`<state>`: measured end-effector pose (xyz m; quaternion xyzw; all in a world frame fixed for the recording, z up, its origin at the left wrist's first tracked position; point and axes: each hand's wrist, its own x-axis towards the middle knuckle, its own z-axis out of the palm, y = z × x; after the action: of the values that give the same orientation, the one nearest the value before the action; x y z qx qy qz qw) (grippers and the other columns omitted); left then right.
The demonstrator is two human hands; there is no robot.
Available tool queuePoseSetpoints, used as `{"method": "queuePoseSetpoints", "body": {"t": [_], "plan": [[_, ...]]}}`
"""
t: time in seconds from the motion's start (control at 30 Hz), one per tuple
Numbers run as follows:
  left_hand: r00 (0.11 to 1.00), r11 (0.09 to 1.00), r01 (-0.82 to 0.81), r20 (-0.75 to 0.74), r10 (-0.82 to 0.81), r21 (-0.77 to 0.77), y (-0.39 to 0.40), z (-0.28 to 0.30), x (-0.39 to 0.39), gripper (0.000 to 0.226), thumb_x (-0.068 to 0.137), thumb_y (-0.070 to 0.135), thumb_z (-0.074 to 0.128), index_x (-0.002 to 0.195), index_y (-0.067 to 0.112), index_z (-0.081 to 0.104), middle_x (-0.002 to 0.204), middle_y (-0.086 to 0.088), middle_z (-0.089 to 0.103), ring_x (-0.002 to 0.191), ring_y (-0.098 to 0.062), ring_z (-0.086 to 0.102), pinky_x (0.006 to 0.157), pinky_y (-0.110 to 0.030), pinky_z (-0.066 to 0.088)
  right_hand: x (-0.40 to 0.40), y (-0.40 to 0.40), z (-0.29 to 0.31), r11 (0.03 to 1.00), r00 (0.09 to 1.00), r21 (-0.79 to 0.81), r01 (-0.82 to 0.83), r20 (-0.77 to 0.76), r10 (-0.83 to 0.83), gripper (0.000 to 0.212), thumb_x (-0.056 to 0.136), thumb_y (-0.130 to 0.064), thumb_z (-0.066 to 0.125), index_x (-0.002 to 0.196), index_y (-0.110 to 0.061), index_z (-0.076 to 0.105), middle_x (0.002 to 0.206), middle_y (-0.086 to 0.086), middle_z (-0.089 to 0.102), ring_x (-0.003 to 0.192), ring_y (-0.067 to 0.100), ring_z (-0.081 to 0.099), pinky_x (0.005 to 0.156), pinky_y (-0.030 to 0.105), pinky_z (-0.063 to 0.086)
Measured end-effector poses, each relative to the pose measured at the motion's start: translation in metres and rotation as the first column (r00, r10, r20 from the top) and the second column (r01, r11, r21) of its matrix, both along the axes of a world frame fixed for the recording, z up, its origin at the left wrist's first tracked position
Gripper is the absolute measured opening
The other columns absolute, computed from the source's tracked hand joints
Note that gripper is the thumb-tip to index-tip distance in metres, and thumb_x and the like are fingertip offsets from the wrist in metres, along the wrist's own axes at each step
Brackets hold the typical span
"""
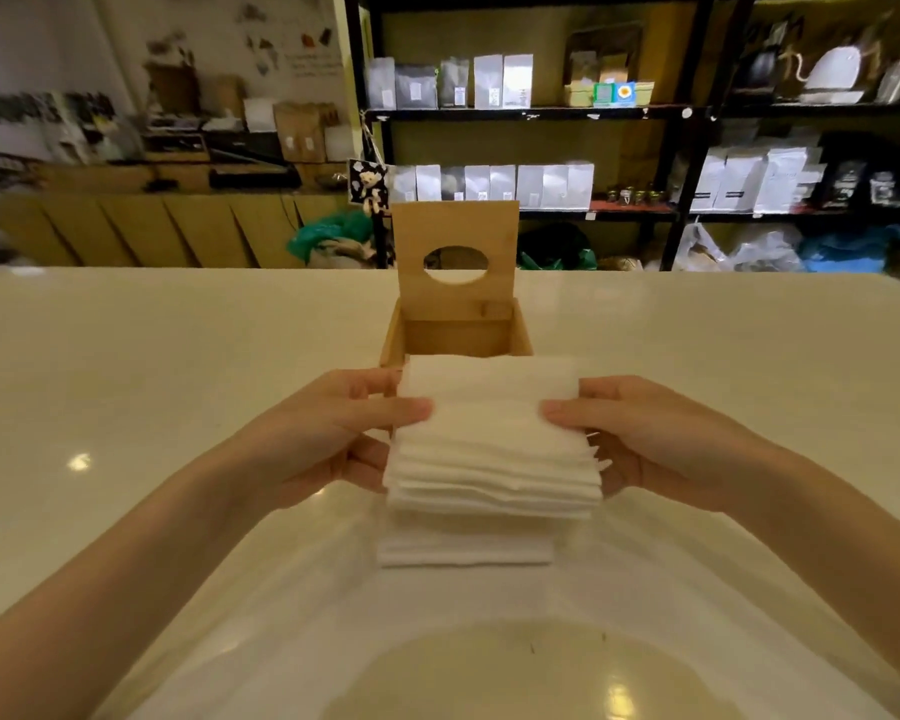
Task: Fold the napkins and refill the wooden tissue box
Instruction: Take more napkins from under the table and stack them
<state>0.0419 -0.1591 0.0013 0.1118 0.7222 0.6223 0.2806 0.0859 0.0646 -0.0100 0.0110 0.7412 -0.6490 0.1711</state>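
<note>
A thick stack of white folded napkins [492,444] is held above the table between both hands. My left hand [333,439] grips its left side, thumb on top. My right hand [640,433] grips the right side the same way. Just beyond the stack stands the wooden tissue box [520,332], with its lid [455,226] raised upright and an oval hole in the lid. The inside of the box looks empty as far as I can see. A smaller pile of white napkins [463,550] lies on the table below the held stack.
The cream glossy table [152,381] stretches wide to both sides. A clear plastic sheet [292,615] lies on it near me, under the lower pile. Black shelves [687,148] with bags and boxes stand behind the table.
</note>
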Motion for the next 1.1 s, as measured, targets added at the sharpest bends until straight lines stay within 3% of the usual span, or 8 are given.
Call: {"method": "queuePoseSetpoints", "body": {"t": [0.3,0.6,0.73,0.83,0.93,1.0,1.1], "plan": [[0.995,0.99,-0.09,-0.053,0.085,-0.113,-0.019,-0.027,-0.002,0.019,0.075,0.016,0.065,0.093,0.01,0.066,0.064,-0.002,0.072,0.044,-0.015,0.062,0.037,-0.02,0.049,-0.001,-0.016,-0.022,0.981,0.998,0.188,0.052,-0.051,-0.043,0.022,0.089,-0.026,0.055,0.098,-0.011,0.069,0.092,0.014,0.074,0.072,0.022,0.069,0.059,0.034,0.059],[0.971,0.962,-0.178,-0.198,0.136,-0.208,-0.016,-0.039,-0.008,0.009,0.072,0.018,0.073,0.077,0.011,0.069,0.048,0.001,0.067,0.036,-0.01,0.055,0.033,-0.018,0.044,-0.002,-0.012,-0.03,0.972,0.994,0.209,0.105,-0.056,-0.095,0.018,0.086,-0.024,0.06,0.091,-0.01,0.071,0.071,0.007,0.069,0.054,0.016,0.06,0.044,0.025,0.048],[0.918,0.899,-0.244,-0.386,0.093,-0.363,-0.017,-0.047,-0.011,0.028,0.062,0.03,0.08,0.081,0.016,0.065,0.06,0.001,0.063,0.042,-0.012,0.054,0.039,-0.017,0.042,-0.002,-0.012,-0.037,0.951,0.984,0.264,0.161,-0.112,-0.135,0.011,0.079,-0.026,0.068,0.084,-0.016,0.07,0.064,0.004,0.065,0.048,0.01,0.054,0.041,0.02,0.037],[0.849,0.882,-0.299,-0.523,0.072,-0.363,-0.023,-0.049,-0.014,0.032,0.061,0.043,0.076,0.081,0.022,0.063,0.069,0.007,0.058,0.06,-0.012,0.054,0.053,-0.016,0.041,-0.002,-0.009,-0.042,0.858,0.941,0.437,0.27,-0.31,-0.138,0.023,0.076,-0.035,0.069,0.094,-0.023,0.062,0.078,-0.004,0.065,0.065,0.007,0.058,0.054,0.016,0.043],[0.807,0.847,-0.298,-0.59,-0.022,-0.44,-0.032,-0.051,-0.019,0.06,0.057,0.076,0.055,0.093,0.029,0.062,0.098,0.009,0.059,0.091,-0.009,0.056,0.075,-0.024,0.044,-0.003,-0.006,-0.041,0.72,0.912,0.613,0.326,-0.405,-0.067,0.043,0.08,-0.051,0.055,0.115,-0.026,0.054,0.108,-0.009,0.058,0.093,0.008,0.051,0.075,0.024,0.041],[0.807,0.808,-0.244,-0.574,-0.138,-0.537,-0.035,-0.054,-0.022,0.077,0.052,0.08,0.037,0.104,0.03,0.063,0.113,0.01,0.053,0.108,-0.01,0.047,0.09,-0.029,0.039,-0.004,-0.003,-0.04,0.66,0.946,0.719,0.218,-0.321,0.037,0.056,0.082,-0.057,0.045,0.125,-0.021,0.05,0.129,-0.007,0.045,0.117,0.009,0.034,0.09,0.027,0.031],[0.84,0.786,-0.087,-0.469,-0.273,-0.613,-0.034,-0.056,-0.021,0.103,0.039,0.092,0.032,0.121,0.033,0.053,0.125,0.018,0.039,0.121,-0.003,0.025,0.099,-0.026,0.022,-0.002,-0.006,-0.036,0.668,0.978,0.744,-0.014,-0.13,0.165,0.059,0.084,-0.057,0.041,0.132,-0.022,0.043,0.143,-0.004,0.029,0.135,0.011,0.01,0.1,0.03,0.019]]}}
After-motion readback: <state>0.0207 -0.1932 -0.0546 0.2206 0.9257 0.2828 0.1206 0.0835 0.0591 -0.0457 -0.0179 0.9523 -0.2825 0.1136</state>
